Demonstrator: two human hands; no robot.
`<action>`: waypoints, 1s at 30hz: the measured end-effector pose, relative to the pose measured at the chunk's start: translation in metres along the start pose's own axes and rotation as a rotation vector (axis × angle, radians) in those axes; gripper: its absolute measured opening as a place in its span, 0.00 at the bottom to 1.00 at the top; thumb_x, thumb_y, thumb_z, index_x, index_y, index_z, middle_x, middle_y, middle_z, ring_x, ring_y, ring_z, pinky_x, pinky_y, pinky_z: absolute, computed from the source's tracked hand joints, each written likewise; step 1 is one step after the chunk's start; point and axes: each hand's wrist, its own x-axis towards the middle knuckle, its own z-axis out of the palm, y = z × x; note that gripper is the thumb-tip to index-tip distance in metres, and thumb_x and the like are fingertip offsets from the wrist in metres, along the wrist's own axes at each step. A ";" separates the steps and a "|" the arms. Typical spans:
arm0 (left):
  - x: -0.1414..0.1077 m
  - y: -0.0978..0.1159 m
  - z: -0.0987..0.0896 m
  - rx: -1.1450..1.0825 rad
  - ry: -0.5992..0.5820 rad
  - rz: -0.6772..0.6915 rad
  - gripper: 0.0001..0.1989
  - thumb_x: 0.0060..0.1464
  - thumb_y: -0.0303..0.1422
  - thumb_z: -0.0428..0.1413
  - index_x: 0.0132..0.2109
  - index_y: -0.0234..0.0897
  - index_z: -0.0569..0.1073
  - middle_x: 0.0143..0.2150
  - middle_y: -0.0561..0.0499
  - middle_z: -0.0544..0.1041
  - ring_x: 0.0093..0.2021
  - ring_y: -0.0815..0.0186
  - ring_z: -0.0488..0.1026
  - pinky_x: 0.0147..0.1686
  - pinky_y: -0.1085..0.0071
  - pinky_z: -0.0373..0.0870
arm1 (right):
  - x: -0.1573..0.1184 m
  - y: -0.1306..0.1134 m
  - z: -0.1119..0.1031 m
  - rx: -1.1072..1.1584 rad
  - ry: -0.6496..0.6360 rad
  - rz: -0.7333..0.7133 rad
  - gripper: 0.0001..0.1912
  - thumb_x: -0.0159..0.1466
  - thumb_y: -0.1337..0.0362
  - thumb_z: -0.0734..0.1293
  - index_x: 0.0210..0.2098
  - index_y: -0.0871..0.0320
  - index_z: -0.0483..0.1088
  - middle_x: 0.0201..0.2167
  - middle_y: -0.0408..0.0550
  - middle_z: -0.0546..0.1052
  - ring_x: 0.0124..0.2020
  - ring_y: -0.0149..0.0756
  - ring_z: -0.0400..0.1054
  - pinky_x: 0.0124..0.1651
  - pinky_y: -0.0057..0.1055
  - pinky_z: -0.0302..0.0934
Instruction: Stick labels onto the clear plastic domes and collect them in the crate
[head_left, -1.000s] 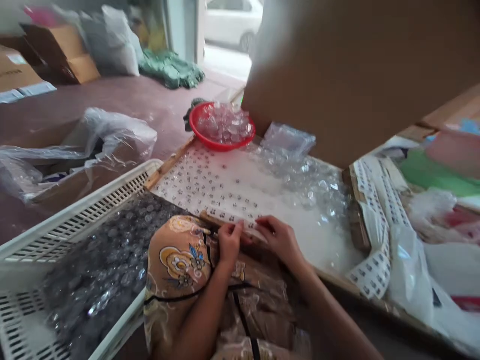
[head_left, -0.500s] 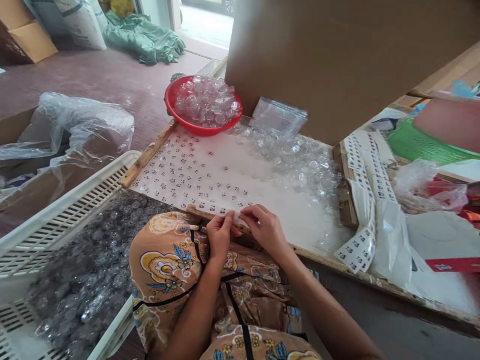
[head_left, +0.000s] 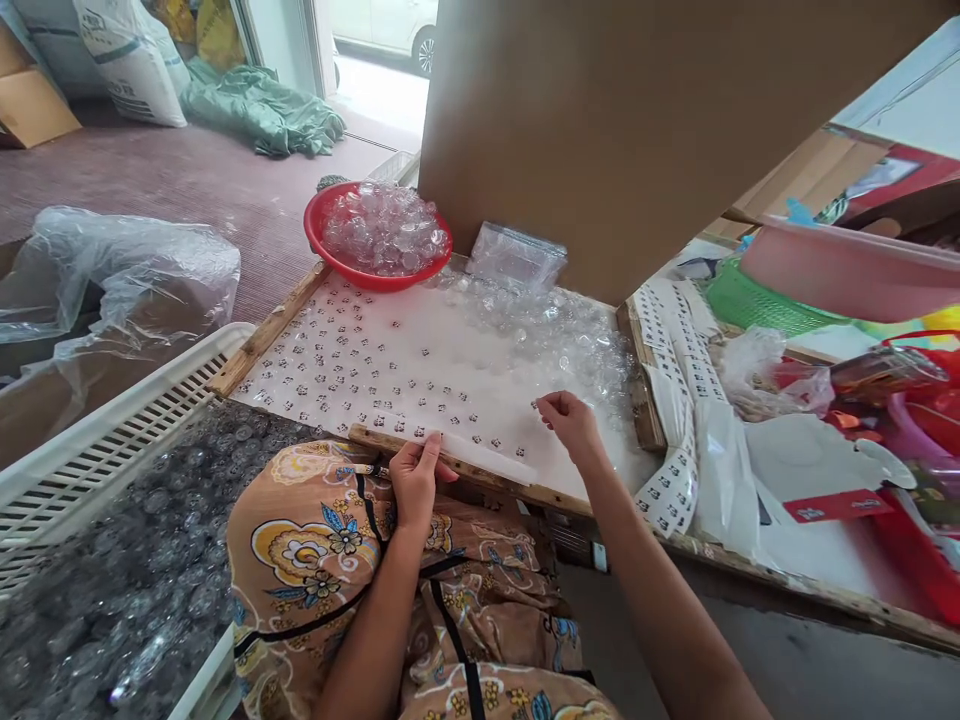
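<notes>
My left hand is at the wooden front rail of a white work surface. Its thumb presses on a whitish sticker strip with small black prints, its other fingers curled below. Over the surface to the right, my right hand pinches a tiny sticker with a dark mark between thumb and forefinger. Small black animal-face stickers are spread across the left part of the surface. Clear round plastic pieces lie along its back and right side.
A red basin heaped with clear pieces stands at the back left. Beside my left leg is a white plastic crate full of similar pieces. A cardboard sheet rises behind. Printed sticker strips hang over the right divider.
My right hand has moved away from my left, rightward over the surface, with a tiny sticker in its fingertips. My left hand stays at the rail. The camera view has shifted to the right.
</notes>
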 end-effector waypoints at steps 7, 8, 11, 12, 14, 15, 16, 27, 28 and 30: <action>0.000 0.000 0.000 0.026 -0.001 0.012 0.18 0.55 0.44 0.60 0.24 0.37 0.72 0.13 0.54 0.72 0.14 0.68 0.70 0.26 0.72 0.68 | 0.006 0.019 0.003 -0.102 -0.008 0.051 0.20 0.52 0.45 0.68 0.26 0.57 0.71 0.17 0.43 0.71 0.20 0.32 0.61 0.24 0.29 0.53; 0.000 0.000 0.000 0.030 0.000 0.014 0.18 0.55 0.44 0.60 0.24 0.37 0.72 0.13 0.54 0.72 0.15 0.67 0.70 0.26 0.72 0.68 | 0.005 0.019 0.003 -0.109 -0.006 0.054 0.19 0.52 0.46 0.68 0.26 0.57 0.71 0.17 0.43 0.72 0.20 0.33 0.61 0.24 0.29 0.53; 0.000 0.000 0.000 0.032 -0.003 0.015 0.18 0.55 0.44 0.60 0.24 0.37 0.72 0.13 0.54 0.72 0.15 0.67 0.70 0.27 0.72 0.68 | 0.005 0.017 0.003 -0.166 0.005 0.046 0.17 0.53 0.48 0.67 0.26 0.57 0.72 0.19 0.45 0.73 0.22 0.34 0.63 0.26 0.30 0.54; 0.000 0.000 0.000 0.032 -0.004 0.015 0.18 0.55 0.44 0.60 0.24 0.37 0.72 0.13 0.54 0.72 0.15 0.68 0.70 0.27 0.71 0.68 | 0.005 0.016 0.003 -0.198 0.011 0.038 0.17 0.53 0.48 0.67 0.26 0.56 0.72 0.20 0.45 0.74 0.23 0.35 0.63 0.27 0.30 0.55; 0.000 -0.001 0.000 0.034 -0.008 0.016 0.19 0.55 0.44 0.59 0.23 0.37 0.72 0.13 0.54 0.72 0.15 0.68 0.70 0.28 0.71 0.69 | 0.004 0.014 0.005 -0.268 0.022 0.015 0.15 0.54 0.50 0.66 0.26 0.56 0.72 0.22 0.47 0.75 0.24 0.36 0.64 0.29 0.32 0.56; 0.000 -0.001 0.000 0.033 -0.010 0.017 0.19 0.55 0.44 0.59 0.23 0.37 0.72 0.13 0.54 0.72 0.15 0.68 0.70 0.28 0.71 0.69 | 0.003 0.012 0.006 -0.300 0.027 -0.003 0.14 0.54 0.51 0.66 0.27 0.56 0.72 0.24 0.47 0.75 0.25 0.36 0.65 0.30 0.32 0.57; 0.000 -0.001 0.000 0.029 -0.010 0.019 0.19 0.55 0.44 0.59 0.22 0.37 0.72 0.13 0.54 0.72 0.15 0.68 0.69 0.28 0.72 0.69 | 0.002 0.011 0.008 -0.330 0.036 -0.025 0.13 0.54 0.52 0.65 0.28 0.56 0.72 0.26 0.48 0.76 0.26 0.37 0.66 0.31 0.33 0.58; 0.001 -0.002 -0.001 0.007 -0.032 -0.001 0.19 0.54 0.46 0.60 0.23 0.37 0.72 0.12 0.54 0.72 0.15 0.67 0.69 0.24 0.72 0.66 | -0.028 -0.004 0.015 -0.358 -0.044 -0.165 0.14 0.58 0.55 0.65 0.41 0.55 0.70 0.29 0.46 0.77 0.28 0.38 0.69 0.35 0.35 0.60; 0.001 -0.001 -0.001 0.008 -0.034 -0.005 0.19 0.54 0.45 0.60 0.23 0.37 0.72 0.12 0.54 0.72 0.14 0.68 0.69 0.24 0.72 0.65 | -0.033 -0.010 0.018 -0.343 -0.048 -0.210 0.12 0.60 0.56 0.64 0.39 0.55 0.70 0.31 0.48 0.78 0.30 0.38 0.70 0.36 0.36 0.61; 0.000 0.000 -0.001 0.018 -0.036 -0.008 0.18 0.54 0.45 0.60 0.24 0.37 0.72 0.12 0.54 0.72 0.14 0.68 0.68 0.24 0.73 0.64 | -0.046 -0.028 0.030 -0.255 -0.100 -0.294 0.11 0.62 0.56 0.63 0.36 0.56 0.71 0.34 0.51 0.78 0.33 0.39 0.72 0.38 0.36 0.64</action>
